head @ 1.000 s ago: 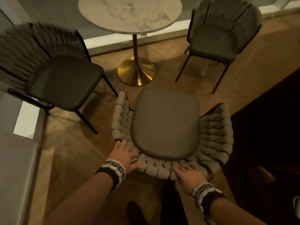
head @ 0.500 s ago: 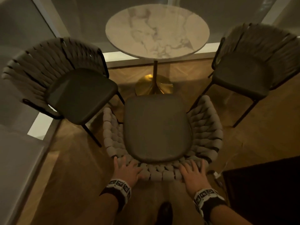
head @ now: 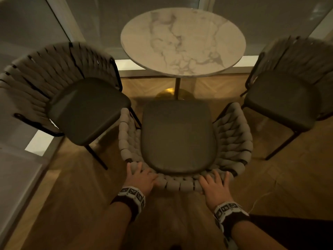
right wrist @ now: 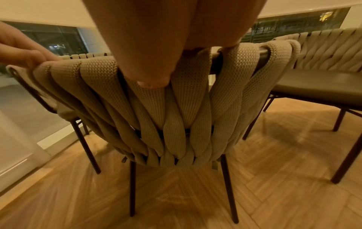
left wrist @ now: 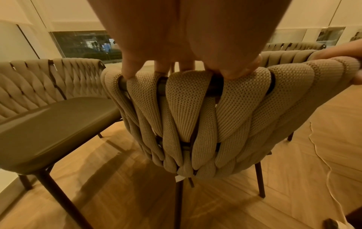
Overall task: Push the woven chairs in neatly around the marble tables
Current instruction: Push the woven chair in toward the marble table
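Head view: both hands (head: 142,177) grip the woven chair (head: 177,136).

The head view looks steeply down from above, facing the marble table (head: 182,40) at the top centre of the frame, with the middle chair (head: 178,136) below it and both forearms entering from the bottom edge. The left wrist view sits very close behind that chair's woven back (left wrist: 195,117), looking forward under the left hand (left wrist: 176,31), which fills the top centre. The right wrist view does the same from the other side, under the right hand (right wrist: 166,34). All three views share the chair's top rail; each wrist view catches the other hand at its frame edge.
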Tool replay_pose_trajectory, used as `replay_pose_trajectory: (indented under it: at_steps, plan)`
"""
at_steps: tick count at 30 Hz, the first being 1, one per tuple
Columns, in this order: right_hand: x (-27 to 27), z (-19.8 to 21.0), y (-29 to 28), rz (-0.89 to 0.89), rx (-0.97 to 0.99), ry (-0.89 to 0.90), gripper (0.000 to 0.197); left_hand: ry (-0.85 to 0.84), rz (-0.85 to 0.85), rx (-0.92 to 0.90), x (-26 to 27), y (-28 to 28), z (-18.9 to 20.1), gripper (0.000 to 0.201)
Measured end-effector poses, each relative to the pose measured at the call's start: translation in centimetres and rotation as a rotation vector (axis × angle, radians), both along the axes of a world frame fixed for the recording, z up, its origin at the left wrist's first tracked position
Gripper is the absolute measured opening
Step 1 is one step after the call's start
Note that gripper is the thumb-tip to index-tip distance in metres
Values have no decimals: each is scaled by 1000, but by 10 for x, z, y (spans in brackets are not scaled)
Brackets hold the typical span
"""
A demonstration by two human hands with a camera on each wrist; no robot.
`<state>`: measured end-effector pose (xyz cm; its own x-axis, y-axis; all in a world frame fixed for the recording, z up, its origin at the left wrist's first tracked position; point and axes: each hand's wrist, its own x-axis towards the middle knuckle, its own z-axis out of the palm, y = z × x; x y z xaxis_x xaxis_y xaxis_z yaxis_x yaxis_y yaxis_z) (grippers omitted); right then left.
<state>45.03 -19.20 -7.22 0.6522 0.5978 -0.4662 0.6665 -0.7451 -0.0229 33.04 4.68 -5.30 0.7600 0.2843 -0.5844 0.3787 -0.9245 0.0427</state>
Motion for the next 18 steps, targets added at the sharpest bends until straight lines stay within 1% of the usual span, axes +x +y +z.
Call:
replay_pose_trajectory:
  at_steps: [3, 8, 18]
  plan:
    - [21, 0, 9, 9, -1, -5, 47, -2, -4, 5, 22, 8, 0, 43]
    - [49, -2, 21, 22, 17, -44, 56, -7, 12, -2, 49, 21, -1, 41]
    - [86, -7, 41, 11, 38, -45, 54, 19, 0, -14, 88, 44, -5, 42]
